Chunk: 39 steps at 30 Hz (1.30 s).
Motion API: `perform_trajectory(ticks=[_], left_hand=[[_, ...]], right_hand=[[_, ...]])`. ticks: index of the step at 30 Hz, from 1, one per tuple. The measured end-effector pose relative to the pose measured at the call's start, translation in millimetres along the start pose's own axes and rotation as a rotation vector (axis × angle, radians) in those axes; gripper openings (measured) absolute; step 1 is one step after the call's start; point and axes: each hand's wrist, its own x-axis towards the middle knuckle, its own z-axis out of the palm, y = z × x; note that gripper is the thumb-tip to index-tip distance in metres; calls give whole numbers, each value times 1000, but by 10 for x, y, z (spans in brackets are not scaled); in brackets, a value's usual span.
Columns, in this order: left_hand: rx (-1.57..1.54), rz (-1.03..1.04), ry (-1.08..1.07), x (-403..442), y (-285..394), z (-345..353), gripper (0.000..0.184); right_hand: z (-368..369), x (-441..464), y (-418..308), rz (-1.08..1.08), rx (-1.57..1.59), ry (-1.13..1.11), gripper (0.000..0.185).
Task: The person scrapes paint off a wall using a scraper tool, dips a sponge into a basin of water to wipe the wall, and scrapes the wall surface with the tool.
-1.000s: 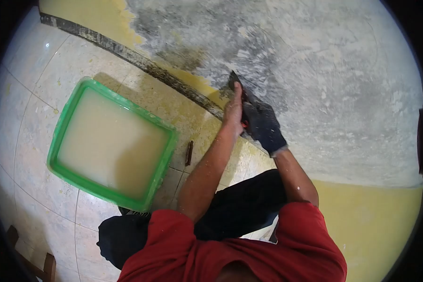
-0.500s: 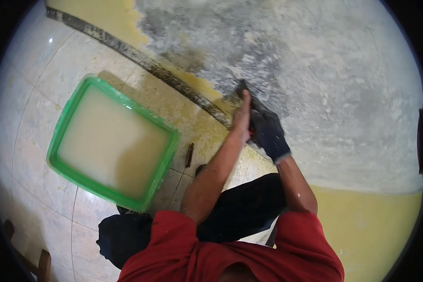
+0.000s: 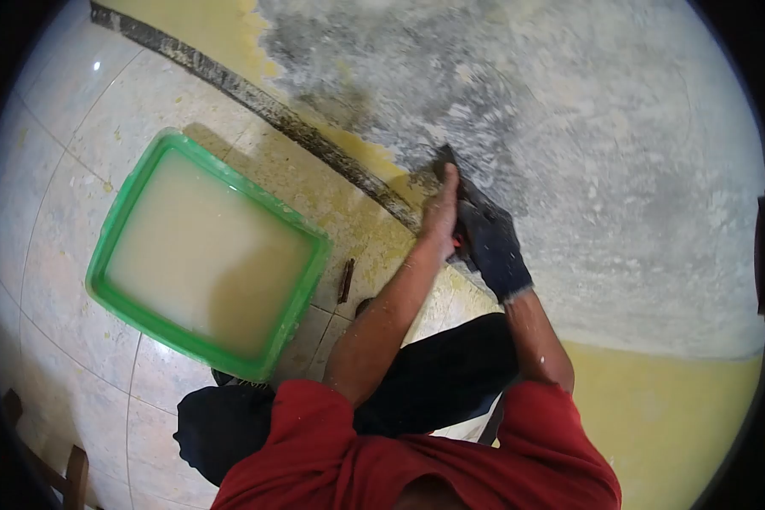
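Observation:
My right hand (image 3: 491,242), in a dark glove, is closed around a scraper; a small red part of its handle shows between my hands. The scraper's dark blade (image 3: 445,155) points up against the wall (image 3: 603,170), where yellow paint gives way to a rough grey and white patch. Pressed along the other side of the tool is my bare left hand (image 3: 439,211), its fingers mostly hidden behind the hand and blade. Both hands are together, low on the wall just above the dark baseboard strip (image 3: 289,126).
A green basin (image 3: 115,314) of cloudy whitish liquid stands on the tiled floor (image 3: 76,246) to my left. Near it lies a narrow brown object (image 3: 346,281). Yellow paint flakes litter the floor along the wall. Brown wooden legs (image 3: 76,476) show at lower left.
My hands and the scraper have shifted very slightly right and down along the wall. The view has moved a little, and the basin stays in place.

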Motion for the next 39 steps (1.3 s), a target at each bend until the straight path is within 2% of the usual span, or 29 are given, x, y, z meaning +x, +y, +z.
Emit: perform_trajectory(ticks=[1, 2, 3, 4, 5, 7, 8, 11, 13, 15, 16, 18, 19, 20, 22, 23, 26, 27, 29, 32, 34, 35, 37, 39], left_hand=[[130, -11, 120, -10, -7, 34, 72], [145, -20, 155, 20, 6, 32, 62], [142, -26, 153, 55, 23, 7, 62], [57, -35, 58, 77, 44, -37, 61], [-25, -53, -35, 21, 68, -59, 59], [-57, -47, -50, -38, 79, -21, 60], [-31, -40, -21, -31, 30, -7, 61], [67, -14, 104, 149, -41, -33, 67], [88, 18, 139, 147, -40, -37, 74], [5, -24, -37, 76, 139, -144, 77], [2, -9, -37, 176, 89, -197, 77], [-20, 21, -35, 252, -27, -150, 76], [41, 46, 32, 220, -62, -76, 74], [102, 70, 99, 180, -43, -37, 73], [98, 31, 65, 106, -20, 15, 71], [98, -23, 35, 64, -36, 56, 70], [23, -17, -34, -61, 14, 87, 66], [3, -11, -50, -104, 40, 92, 64], [18, -19, -19, -70, 30, 48, 60], [9, 15, -3, -69, 44, 47, 57], [-64, -6, -11, -98, 39, 36, 56], [-62, 4, 4, -123, 26, 35, 56], [-123, 5, -9, -194, -7, 52, 56], [-111, 12, 28, -273, -35, 52, 60]], right_hand=[[-7, -21, -30, 206, 195, 35, 13], [1, 24, 56, 316, 291, 50, 13], [9, 75, 143, 426, 388, 77, 13], [78, 213, 462, -171, -70, 241, 14], [90, 162, 422, -112, -22, 179, 16], [33, 55, 284, -52, 20, 122, 18], [-6, -2, 215, -25, -29, 96, 18], [-33, -32, -47, 220, 283, 70, 21], [26, 45, 179, 96, 26, 22, 28], [118, 150, 483, -4, -169, 6, 37], [178, 228, 559, -291, -121, 145, 20], [72, 103, 353, -294, 2, 93, 20], [19, 39, 249, -294, 63, 68, 23], [-12, 11, 203, -133, 211, 94, 23], [-50, -71, 104, 123, 445, 154, 24], [-71, -67, 152, 124, 439, 164, 24], [-89, -42, 321, -33, 297, 117, 24], [-90, -33, 335, -5, 302, 86, 24], [-76, -45, 344, 16, 314, 58, 24], [-111, -31, 299, -75, 314, 40, 23], [-180, -42, 229, 41, 261, -66, 24], [-198, -68, 187, 34, 271, -80, 24], [-209, -113, 147, 126, 397, -126, 23], [-234, -108, 278, -217, 15, -127, 21]])
